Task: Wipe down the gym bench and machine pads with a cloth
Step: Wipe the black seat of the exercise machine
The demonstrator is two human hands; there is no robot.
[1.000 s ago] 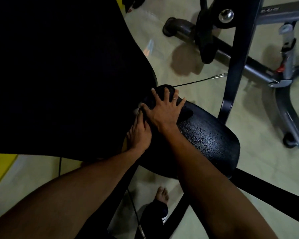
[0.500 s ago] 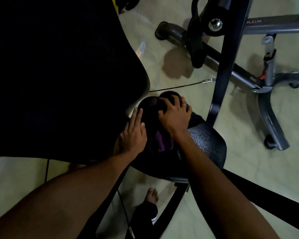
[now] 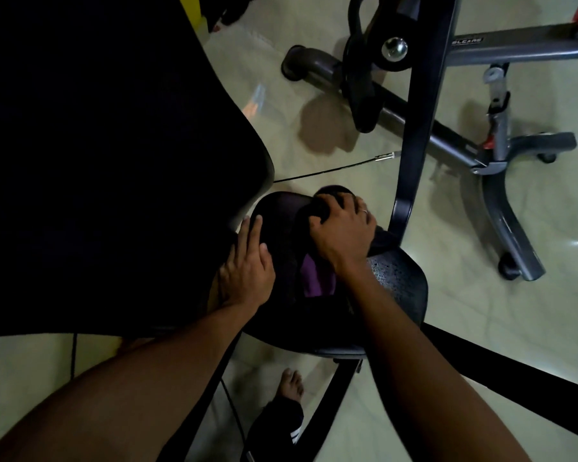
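A black textured seat pad (image 3: 397, 281) sits in the middle, below a large black back pad (image 3: 97, 145) that fills the upper left. A dark cloth with a purple fold (image 3: 316, 278) lies bunched on the seat pad. My right hand (image 3: 342, 233) grips the far end of the cloth, fingers curled over it near the pad's far edge. My left hand (image 3: 247, 266) rests flat with straight fingers on the seat pad's left side, beside the back pad.
A dark upright frame bar (image 3: 417, 118) stands just right of my right hand. Grey machine legs with wheels (image 3: 504, 208) spread over the pale tiled floor. A thin cable (image 3: 331, 168) runs across the floor. My bare foot (image 3: 291, 383) is below the seat.
My right hand has slid the cloth from the seat's near-left part to its far edge and curled around it. My left hand has stayed flat beside the back pad.
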